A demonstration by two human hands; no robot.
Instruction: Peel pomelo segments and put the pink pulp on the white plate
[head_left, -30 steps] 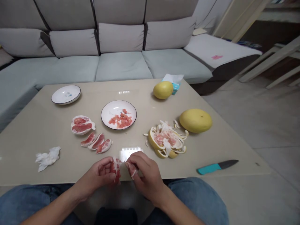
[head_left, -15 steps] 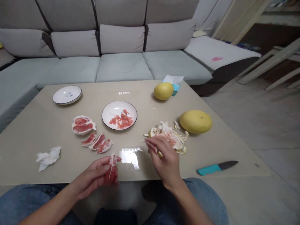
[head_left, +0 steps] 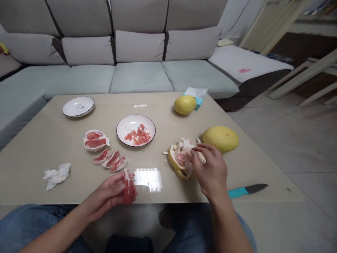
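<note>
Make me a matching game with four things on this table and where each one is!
1 teal-handled knife
2 crumpled white tissue
3 pink peeled pomelo segment
4 yellow pomelo peel pile

A in the left hand
B at the right hand fingertips
C near right edge of the beige table
D table's left side

Pairs: 1-C, 2-D, 3-A, 4-B

A beige table stands before a grey sofa. On it are a bare small plate far left and a larger plate with red fruit pieces. There are also a small yellow fruit (just beside a tissue box), a big yellow fruit, a teal-handled knife and a crumpled tissue.
</note>
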